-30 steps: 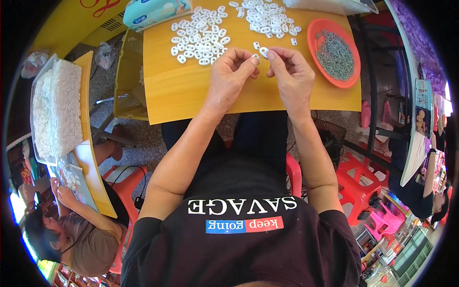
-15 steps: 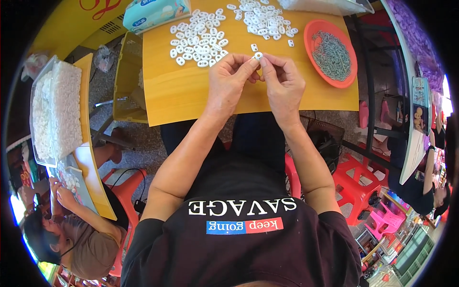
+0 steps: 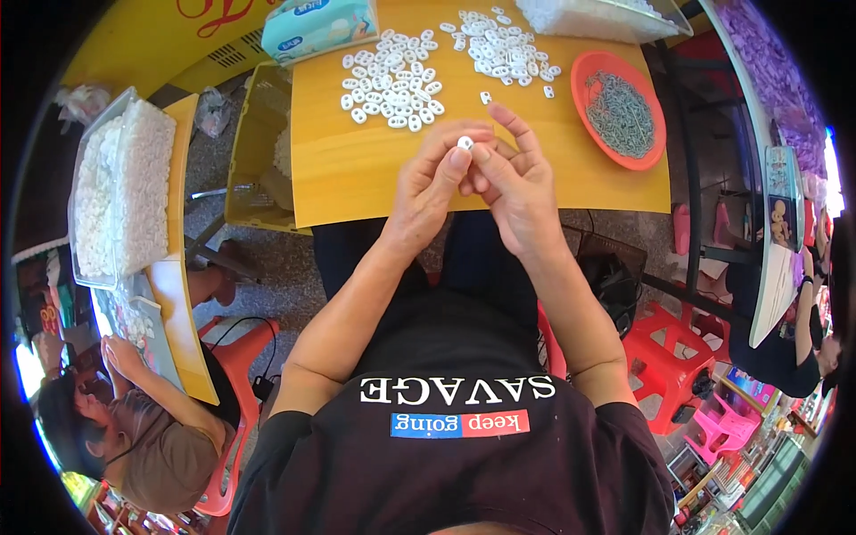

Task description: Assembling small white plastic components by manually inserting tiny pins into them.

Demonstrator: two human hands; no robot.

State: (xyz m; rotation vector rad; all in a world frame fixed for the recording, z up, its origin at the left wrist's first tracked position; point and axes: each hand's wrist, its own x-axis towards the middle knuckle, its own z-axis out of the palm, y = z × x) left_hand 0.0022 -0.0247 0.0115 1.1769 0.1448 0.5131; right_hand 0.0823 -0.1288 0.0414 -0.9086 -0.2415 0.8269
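Between my hands, over the near part of the yellow table (image 3: 357, 192), is a small white plastic piece (image 3: 465, 143) with a hole. My left hand (image 3: 423, 178) pinches it between thumb and fingers. My right hand (image 3: 522, 192) presses its thumb against the same piece, its other fingers curled behind and one finger raised. What else the fingers hide, I cannot make out. Ahead lie a pile of white oval two-hole plastic pieces (image 3: 392, 85) and, to its right, a pile of smaller white plastic pieces (image 3: 506, 52). A red bowl (image 3: 658, 150) holds many thin metal screws (image 3: 620, 116).
Single white pieces (image 3: 486, 97) lie in front of the right pile. A tissue pack (image 3: 321, 31) and a clear bin (image 3: 615, 22) stand at the back. A yellow crate (image 3: 254, 209) is beside the table. Another person (image 3: 169, 446) works at the left; red stools (image 3: 655, 348) stand right.
Both hands have come nearer to me with the small white piece. The right hand has turned, and one of its fingers has lifted away from the pinch.
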